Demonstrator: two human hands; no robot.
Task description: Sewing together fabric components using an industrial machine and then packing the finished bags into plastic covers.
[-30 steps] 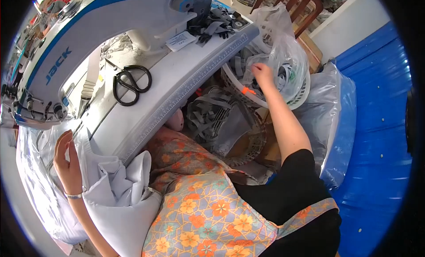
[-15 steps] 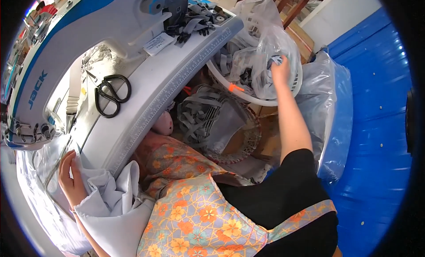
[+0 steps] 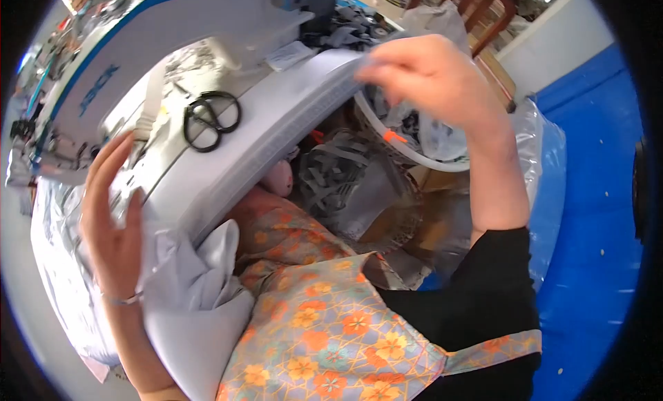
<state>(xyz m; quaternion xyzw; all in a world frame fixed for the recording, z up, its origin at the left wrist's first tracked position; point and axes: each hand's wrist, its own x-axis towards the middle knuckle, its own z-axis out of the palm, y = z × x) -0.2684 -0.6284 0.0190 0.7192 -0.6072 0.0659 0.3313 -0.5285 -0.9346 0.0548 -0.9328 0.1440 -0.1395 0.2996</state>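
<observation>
My left hand (image 3: pixel 114 228) is raised beside the machine table, its fingers apart and nothing in them. Below it, bunched white fabric (image 3: pixel 197 270) hangs over the table's edge, against my forearm. My right hand (image 3: pixel 428 76) is above the table's right end, near the rim of a white basket (image 3: pixel 407 152). Its thumb and fingers are drawn together in a pinch; motion blur hides what is between them. Black-handled scissors (image 3: pixel 210 121) lie on the table. The white and blue sewing machine (image 3: pixel 148 52) stands over its far side.
Grey straps and dark small parts (image 3: pixel 352 28) are heaped at the table's far end. Below the edge sits a woven basket (image 3: pixel 407 221) with grey strips and cloth. A plastic-covered blue bin (image 3: pixel 545 166) stands at right, a wooden chair (image 3: pixel 494 14) behind.
My right hand has left the plastic-lined basket, where it gripped a grey piece, and moved up and left over the table's end. My left hand has risen with fingers spread.
</observation>
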